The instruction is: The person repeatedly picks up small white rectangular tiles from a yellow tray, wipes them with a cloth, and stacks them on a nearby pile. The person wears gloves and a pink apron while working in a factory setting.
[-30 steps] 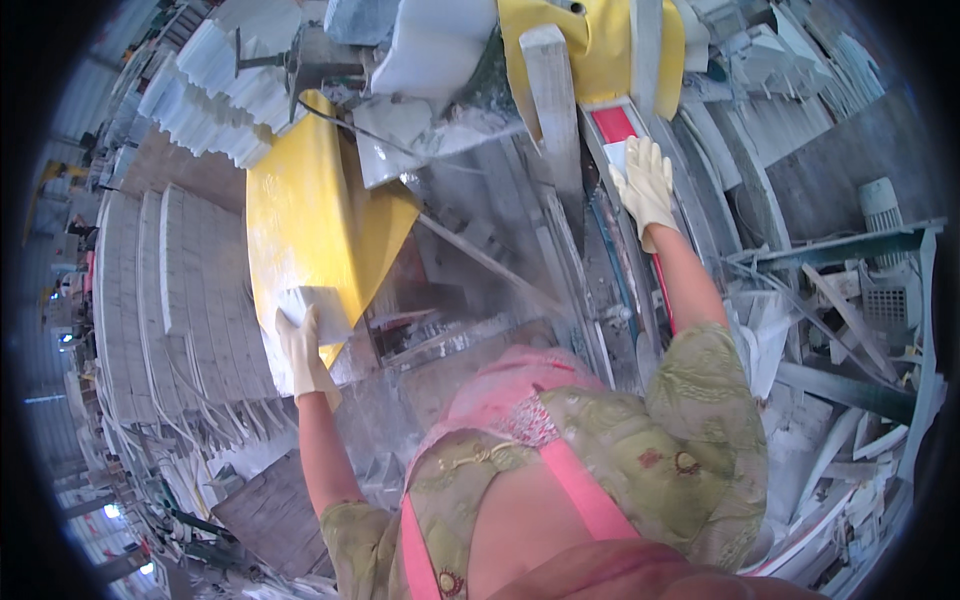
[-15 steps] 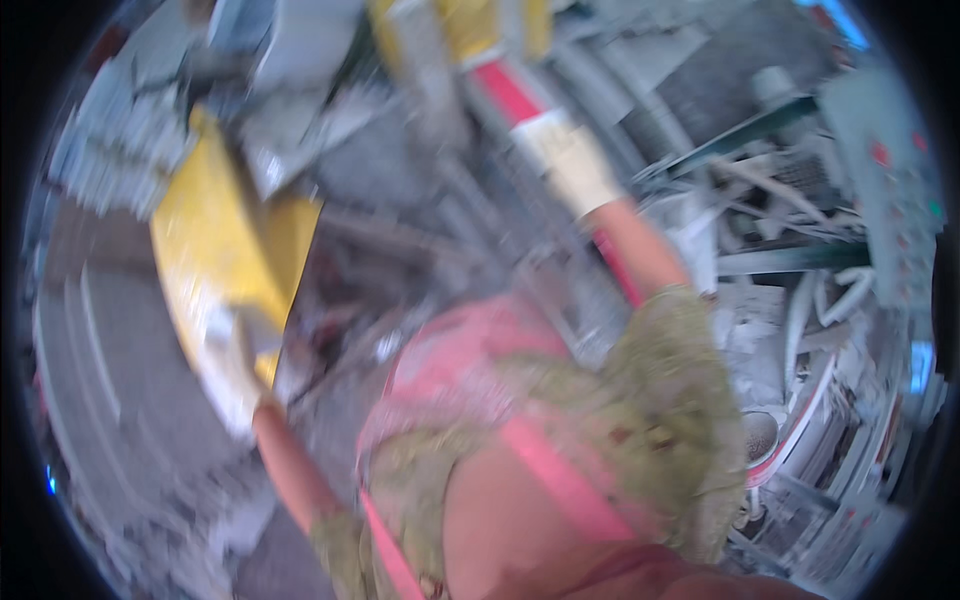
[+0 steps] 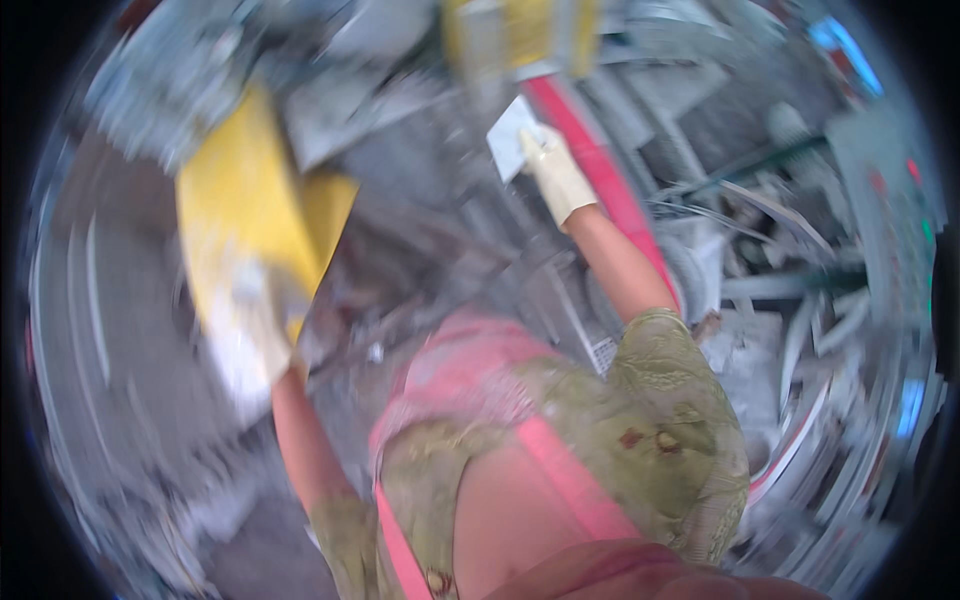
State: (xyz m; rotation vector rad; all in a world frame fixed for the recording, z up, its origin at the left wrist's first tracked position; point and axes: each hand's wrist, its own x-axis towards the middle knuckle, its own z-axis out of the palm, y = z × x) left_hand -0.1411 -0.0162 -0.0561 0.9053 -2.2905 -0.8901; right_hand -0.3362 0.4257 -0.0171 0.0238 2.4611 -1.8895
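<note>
In my gloved right hand point(image 3: 552, 165) is a small, flat white piece point(image 3: 510, 138), pinched at its right edge. That hand is just left of a long red strip point(image 3: 590, 150). My gloved left hand point(image 3: 262, 325) lies against the lower part of a large, curved yellow plastic piece point(image 3: 235, 200). Its fingers are smeared by motion, so I cannot make out whether they grip the yellow piece. White shows along the bottom of that piece, below the hand.
A yellow container point(image 3: 525, 35) stands at the far end of the red strip. Mixed grey and white scrap point(image 3: 760, 370) is heaped along the right, crossed by a green bar point(image 3: 745, 165). Grey boards point(image 3: 120, 290) lie at the left. More scrap point(image 3: 380, 110) covers the far middle.
The view has swung, so most things sit further right. My right hand has come off the red strip, and a white piece now shows in its fingers. My left hand stays by the yellow piece.
</note>
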